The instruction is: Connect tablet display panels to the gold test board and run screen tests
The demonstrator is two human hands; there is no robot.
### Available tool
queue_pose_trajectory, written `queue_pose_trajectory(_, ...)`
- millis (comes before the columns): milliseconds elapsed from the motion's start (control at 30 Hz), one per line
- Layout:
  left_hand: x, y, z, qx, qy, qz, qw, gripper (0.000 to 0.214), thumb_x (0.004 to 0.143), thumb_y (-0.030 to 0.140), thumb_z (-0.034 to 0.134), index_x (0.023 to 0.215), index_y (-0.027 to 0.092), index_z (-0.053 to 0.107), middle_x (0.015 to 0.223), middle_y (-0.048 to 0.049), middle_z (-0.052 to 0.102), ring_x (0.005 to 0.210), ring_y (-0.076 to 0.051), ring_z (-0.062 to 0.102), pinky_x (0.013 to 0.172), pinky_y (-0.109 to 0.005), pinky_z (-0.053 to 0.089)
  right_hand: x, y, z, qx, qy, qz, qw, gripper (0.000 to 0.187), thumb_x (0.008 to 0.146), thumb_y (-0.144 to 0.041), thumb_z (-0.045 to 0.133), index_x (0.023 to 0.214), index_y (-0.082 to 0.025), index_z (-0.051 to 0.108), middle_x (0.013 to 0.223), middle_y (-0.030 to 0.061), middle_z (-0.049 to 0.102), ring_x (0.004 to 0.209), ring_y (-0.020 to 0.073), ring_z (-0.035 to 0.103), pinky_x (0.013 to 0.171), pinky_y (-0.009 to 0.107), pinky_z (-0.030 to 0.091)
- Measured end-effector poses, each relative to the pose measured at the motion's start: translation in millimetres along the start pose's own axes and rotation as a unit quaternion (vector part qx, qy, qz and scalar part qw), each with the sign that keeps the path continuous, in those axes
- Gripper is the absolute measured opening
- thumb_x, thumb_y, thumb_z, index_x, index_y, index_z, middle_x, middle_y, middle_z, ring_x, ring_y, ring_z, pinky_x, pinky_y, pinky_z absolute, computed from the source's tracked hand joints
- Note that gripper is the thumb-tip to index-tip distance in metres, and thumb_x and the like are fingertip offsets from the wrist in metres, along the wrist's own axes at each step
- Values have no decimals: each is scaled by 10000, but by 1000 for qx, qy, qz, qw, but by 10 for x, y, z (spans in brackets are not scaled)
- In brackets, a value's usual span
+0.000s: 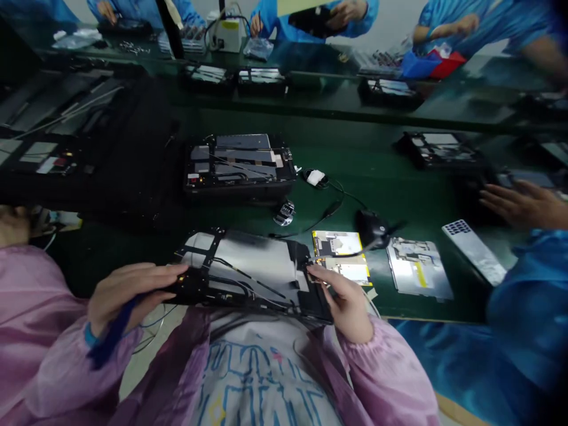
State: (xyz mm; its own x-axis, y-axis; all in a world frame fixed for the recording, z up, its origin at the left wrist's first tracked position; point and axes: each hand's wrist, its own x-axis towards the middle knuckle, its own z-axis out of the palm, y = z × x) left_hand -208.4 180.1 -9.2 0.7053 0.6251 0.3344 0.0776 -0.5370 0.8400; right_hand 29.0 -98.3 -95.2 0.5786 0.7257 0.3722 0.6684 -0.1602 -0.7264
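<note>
In front of my body is an opened tablet [260, 260], a black housing with a silver battery and thin cables showing. My left hand [133, 290] grips its left end, fingers stretched along the edge and thumb lower down. A blurred dark blue strip [116, 331] hangs by that hand's palm; its kind is unclear. At the right end, my right hand [348, 299] pinches the corner. Just past my right fingers lies a yellow-edged board [341, 257] with a grey cable across it. Beyond the tablet sits a small round metallic piece [284, 213].
A stack of opened tablets [239, 163] stands ahead, and a larger black stack [80, 130] at left. On the right are a black device with a cable [373, 228], a metal plate [419, 269], a silver bar [474, 251] and a co-worker's hand [528, 204]. Co-workers sit opposite.
</note>
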Motion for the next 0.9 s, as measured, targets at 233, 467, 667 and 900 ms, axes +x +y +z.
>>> queue_pose_trajectory(233,-323,-429,87,83,-126,152,977,327,748,95,658,975,319,732,873,-25,770,708,-179,734,601,-227,573,-120,60,168,-104,-48,-7,993,326,886,-174,415,1126,-211,632,991,98,673,958,237,620,821,415,517)
queue_pose_trajectory(467,-385,-272,385,-138,25,-10,990,404,879,476,504,632,230,708,742,-100,706,643,-198,656,549,-316,526,-20,-360,619,-238,-73,4,969,393,929,-244,418,1299,-162,522,1362,174,519,1296,353,401,1033,598,288)
queue_pose_trajectory(667,-196,-51,865,-326,-57,-125,935,608,833,675,435,693,144,697,564,-49,560,453,-115,486,407,-242,384,147,-584,600,-107,-100,2,989,417,950,-286,406,1354,-185,438,1371,152,507,1338,320,366,1082,622,220)
queue_pose_trajectory(900,-135,51,1085,-316,-177,-155,919,256,820,348,648,693,129,616,672,-33,623,468,-78,556,391,-172,411,270,-720,330,133,-149,-51,978,204,947,-254,423,836,-203,587,908,71,602,911,199,550,813,375,467)
